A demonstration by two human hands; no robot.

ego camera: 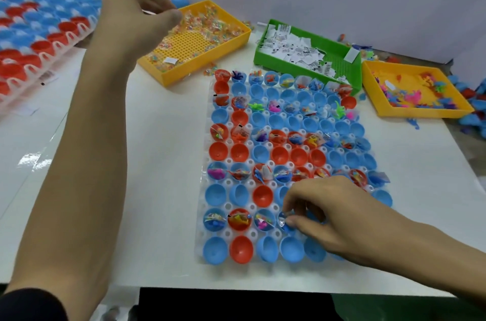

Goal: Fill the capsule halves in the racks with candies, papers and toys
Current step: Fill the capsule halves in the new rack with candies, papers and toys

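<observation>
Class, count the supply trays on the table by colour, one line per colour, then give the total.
Yellow trays: 2
Green tray: 1
Total: 3

Left hand (136, 2) raised at full forearm extension, fingers curled toward thumb, contents of grip not discernible; right hand (331, 215) lowered, palm down, thumb and forefinger pinched together at fingertips (288, 219).
</observation>
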